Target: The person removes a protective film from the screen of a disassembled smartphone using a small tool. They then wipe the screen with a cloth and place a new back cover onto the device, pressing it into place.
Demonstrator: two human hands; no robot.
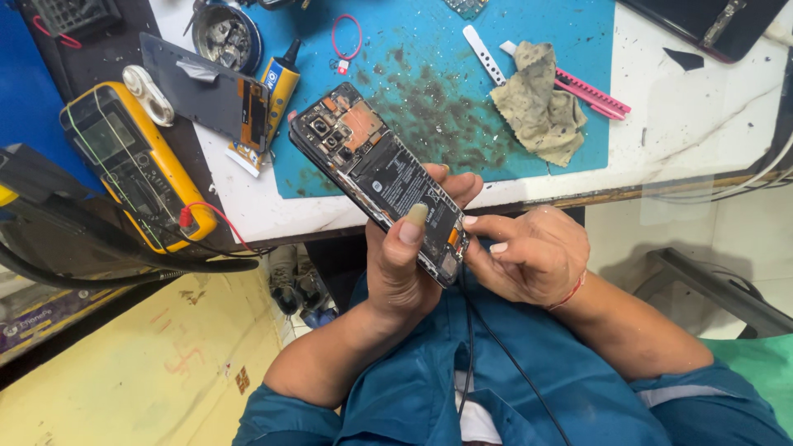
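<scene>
Head view: opened phone, back cover already off, gripped in left hand; right hand pinching at its lower edge; reassembly outstanding.

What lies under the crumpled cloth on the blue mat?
A pink tool pokes out from under the cloth on the blue mat; its covered end cannot be seen.

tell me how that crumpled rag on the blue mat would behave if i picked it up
The rag would probably go floppy and drape, since it lies in soft crumpled folds. It looks thin, so likely light. It partly covers a pink tool on the mat, so lifting it might nudge that tool.
</scene>
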